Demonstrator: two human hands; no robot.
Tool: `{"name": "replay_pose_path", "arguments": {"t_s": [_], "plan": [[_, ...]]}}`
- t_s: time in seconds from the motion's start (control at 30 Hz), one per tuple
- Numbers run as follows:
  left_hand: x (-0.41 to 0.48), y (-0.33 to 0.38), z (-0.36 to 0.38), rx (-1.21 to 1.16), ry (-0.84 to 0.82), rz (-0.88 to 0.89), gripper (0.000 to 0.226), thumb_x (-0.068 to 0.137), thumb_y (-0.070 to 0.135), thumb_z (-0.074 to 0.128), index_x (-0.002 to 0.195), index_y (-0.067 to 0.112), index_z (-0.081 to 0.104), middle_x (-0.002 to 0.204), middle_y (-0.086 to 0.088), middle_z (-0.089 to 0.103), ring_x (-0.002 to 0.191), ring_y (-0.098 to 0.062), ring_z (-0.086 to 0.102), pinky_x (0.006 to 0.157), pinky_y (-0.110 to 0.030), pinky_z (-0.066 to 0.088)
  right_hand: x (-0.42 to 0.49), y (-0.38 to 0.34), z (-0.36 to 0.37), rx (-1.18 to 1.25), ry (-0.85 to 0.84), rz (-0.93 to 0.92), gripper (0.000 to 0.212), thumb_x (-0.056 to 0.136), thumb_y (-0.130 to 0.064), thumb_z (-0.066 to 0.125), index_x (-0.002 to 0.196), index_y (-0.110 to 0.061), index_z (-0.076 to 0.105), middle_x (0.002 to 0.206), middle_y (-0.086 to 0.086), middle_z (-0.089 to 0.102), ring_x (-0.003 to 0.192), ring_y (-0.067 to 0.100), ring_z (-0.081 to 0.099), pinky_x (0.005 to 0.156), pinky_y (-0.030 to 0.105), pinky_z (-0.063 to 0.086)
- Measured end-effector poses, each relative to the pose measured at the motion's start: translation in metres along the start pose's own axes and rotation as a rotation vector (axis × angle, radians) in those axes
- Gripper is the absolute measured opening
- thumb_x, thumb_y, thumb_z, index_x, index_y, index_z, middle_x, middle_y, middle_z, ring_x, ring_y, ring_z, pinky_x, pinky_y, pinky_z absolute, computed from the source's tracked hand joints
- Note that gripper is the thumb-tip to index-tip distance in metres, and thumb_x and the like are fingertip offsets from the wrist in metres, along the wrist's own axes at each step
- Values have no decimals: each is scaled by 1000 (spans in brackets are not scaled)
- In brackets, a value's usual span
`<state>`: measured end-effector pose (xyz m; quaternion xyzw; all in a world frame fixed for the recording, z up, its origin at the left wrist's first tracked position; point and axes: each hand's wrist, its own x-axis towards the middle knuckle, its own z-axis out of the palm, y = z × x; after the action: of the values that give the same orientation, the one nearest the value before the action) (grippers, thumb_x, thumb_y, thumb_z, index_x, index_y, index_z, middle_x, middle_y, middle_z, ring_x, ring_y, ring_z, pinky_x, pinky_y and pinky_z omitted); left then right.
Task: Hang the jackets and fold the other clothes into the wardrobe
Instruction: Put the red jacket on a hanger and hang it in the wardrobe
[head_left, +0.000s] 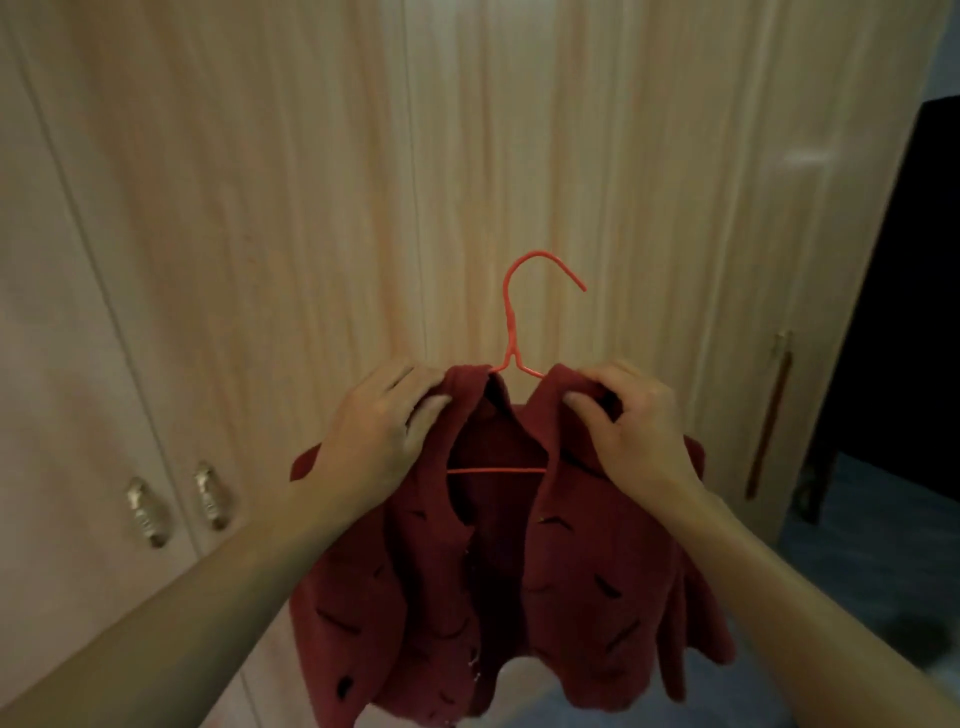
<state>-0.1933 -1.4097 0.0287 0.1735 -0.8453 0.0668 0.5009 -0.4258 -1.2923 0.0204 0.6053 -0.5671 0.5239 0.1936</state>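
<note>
Up front: dark red knit jacket w/ black dash marks (571, 587) on thin red wire hanger (511, 332), held in air before closed pale wood-grain wardrobe doors (291, 208). Left hand (379, 436) pinches left collar/shoulder, thumb on top. Right hand (631, 431) grips right collar, fingers curled over fabric. Hanger hook free, above collar. Jacket front open; crossbar visible inside. Two metal door handles (174, 501) lower left.

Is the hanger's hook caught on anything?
No: the red hanger, carrying the dark red jacket, has its hook free before the shut wardrobe doors.
</note>
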Motion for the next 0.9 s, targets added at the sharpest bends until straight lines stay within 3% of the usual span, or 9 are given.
{"name": "replay_pose_path", "arguments": {"t_s": [0.13, 0.2, 0.3, 0.4, 0.5, 0.67, 0.8, 0.9], "plan": [[-13, -9, -43, 41, -28, -81, 25, 96, 28, 52, 107, 9, 63, 96, 2, 58, 89, -19, 58, 80, -32, 46, 10, -28, 29, 138, -45, -2, 10, 90, -14, 70, 100, -14, 72, 90, -8, 68, 84, 7, 63, 75, 12, 44], [-20, -14, -64, 59, -3, -130, 24, 94, 27, 57, 114, 13, 62, 98, 10, 53, 91, -11, 55, 84, -18, 43, 14, -44, 44, 200, -62, 13, 9, 90, -15, 69, 99, -16, 72, 89, -8, 68, 84, 7, 63, 75, 17, 47], [-32, -22, -95, 118, 19, -173, 38, 89, 33, 70, 121, 15, 60, 104, 6, 60, 94, -4, 52, 88, -2, 32, 22, -72, 66, 279, -65, 25, 8, 90, -15, 69, 97, -17, 72, 87, -14, 66, 84, 4, 61, 74, 17, 47], [-43, -30, -124, 199, 3, -206, 46, 82, 39, 76, 120, 17, 61, 109, 5, 64, 97, -7, 56, 86, -8, 37, 27, -102, 90, 340, -112, 30, 7, 91, -16, 68, 97, -16, 72, 88, -11, 67, 84, 4, 62, 75, 18, 48], [-54, -43, -152, 229, 72, -225, 28, 86, 24, 74, 110, 11, 67, 99, 1, 66, 89, -16, 62, 79, -21, 45, 28, -131, 112, 404, -184, -3, 7, 91, -15, 67, 96, -19, 71, 91, -10, 67, 88, 7, 62, 79, 20, 49], [-76, -61, -196, 196, 83, -209, 18, 91, 20, 70, 106, 10, 72, 93, 1, 69, 85, -9, 62, 80, -15, 44, 21, -164, 140, 462, -176, -134, 18, 88, -8, 71, 100, -21, 73, 91, -19, 65, 88, 1, 62, 78, 9, 42], [-90, -70, -213, 235, 107, -202, 15, 91, 15, 68, 104, 8, 74, 87, -1, 68, 79, -12, 62, 75, -18, 46, 17, -180, 160, 509, -170, -158, 15, 86, -8, 73, 100, -12, 76, 91, -1, 67, 87, 12, 65, 77, 23, 51], [-97, -78, -220, 274, 145, -211, 12, 90, 12, 70, 100, 8, 74, 84, -1, 67, 74, -8, 59, 72, -14, 44, 14, -191, 168, 577, -131, -180, 16, 87, -7, 72, 101, -13, 76, 92, -1, 66, 88, 14, 65, 79, 21, 51]]}}
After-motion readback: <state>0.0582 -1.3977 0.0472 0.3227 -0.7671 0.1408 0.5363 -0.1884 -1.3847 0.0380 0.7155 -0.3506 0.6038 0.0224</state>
